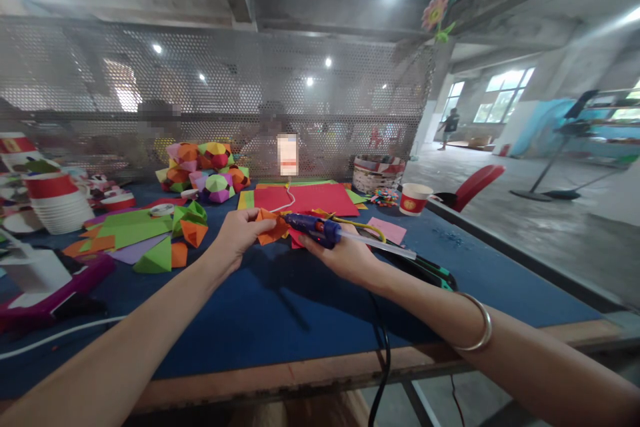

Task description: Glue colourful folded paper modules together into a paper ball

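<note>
My left hand pinches a folded orange paper piece above the blue table. My right hand is wrapped round a blue hot glue gun, whose nozzle points left at the orange piece. A clear glue stick juts from the gun's back. The gun's black cord hangs down over the table's front edge. A metal bangle sits on my right wrist.
Folded green, orange and purple paper shapes lie at the left. A heap of coloured paper balls and a red sheet sit further back. Stacked paper cups, one cup, scissors and a mesh screen surround the work area.
</note>
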{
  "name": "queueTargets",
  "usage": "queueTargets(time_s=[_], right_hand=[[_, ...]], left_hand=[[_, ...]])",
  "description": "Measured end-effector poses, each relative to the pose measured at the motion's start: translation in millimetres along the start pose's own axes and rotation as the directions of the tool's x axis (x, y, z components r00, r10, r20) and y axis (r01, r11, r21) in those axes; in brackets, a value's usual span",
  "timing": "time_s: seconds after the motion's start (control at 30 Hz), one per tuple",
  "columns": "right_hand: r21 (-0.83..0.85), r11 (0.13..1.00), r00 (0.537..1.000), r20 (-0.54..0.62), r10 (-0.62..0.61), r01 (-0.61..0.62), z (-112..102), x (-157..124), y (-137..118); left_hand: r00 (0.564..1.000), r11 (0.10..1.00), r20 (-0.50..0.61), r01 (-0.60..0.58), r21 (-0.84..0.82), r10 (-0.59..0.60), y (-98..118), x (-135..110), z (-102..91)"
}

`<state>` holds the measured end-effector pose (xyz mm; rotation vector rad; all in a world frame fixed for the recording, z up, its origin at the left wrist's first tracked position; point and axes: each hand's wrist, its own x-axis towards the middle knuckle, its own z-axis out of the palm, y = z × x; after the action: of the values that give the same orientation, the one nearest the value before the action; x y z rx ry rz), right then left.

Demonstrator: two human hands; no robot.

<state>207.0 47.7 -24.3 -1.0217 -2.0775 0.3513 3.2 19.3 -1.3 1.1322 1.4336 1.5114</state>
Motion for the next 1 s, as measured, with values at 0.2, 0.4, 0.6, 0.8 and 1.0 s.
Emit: queueTargets(time_s=[0.2,0.4,0.6,0.8,1.0], right_hand=[[-0.014,1.0,1.0,-0.019,-0.016,0.015,-0.5,-0.7,-0.6],[-0.047,0.999,1.0,-0.017,-0.014,0.013,-0.8,-1.7,-1.6],[-0.068,0.998,1.0,-0.015,-0.009,0.008,0.8,-0.4,-0.2],[-0.095,0.995,1.0,-0.004,0.027,-0.027,-1.2,-0.7,-3.0],[-0.029,0.998,0.998,-0.022,0.051,-0.051,-4.7,1.2,-3.5]], left_hand=[[1.0,1.0,0.029,0.008,-0.021,-0.007,-0.2,-1.2,1.9],[0.998,0.999,0.057,0.027,-0.027,-0.026,-2.0,-2.6,4.4],[0.999,0.998,0.018,0.031,-0.047,-0.03,3.6,-3.8,3.2],[1.0,1.0,-0.014,-0.018,0.019,0.018,1.0,0.1,-1.5],[1.0,1.0,-0.009,-0.019,-0.002,0.019,-0.9,1.7,-3.4]])
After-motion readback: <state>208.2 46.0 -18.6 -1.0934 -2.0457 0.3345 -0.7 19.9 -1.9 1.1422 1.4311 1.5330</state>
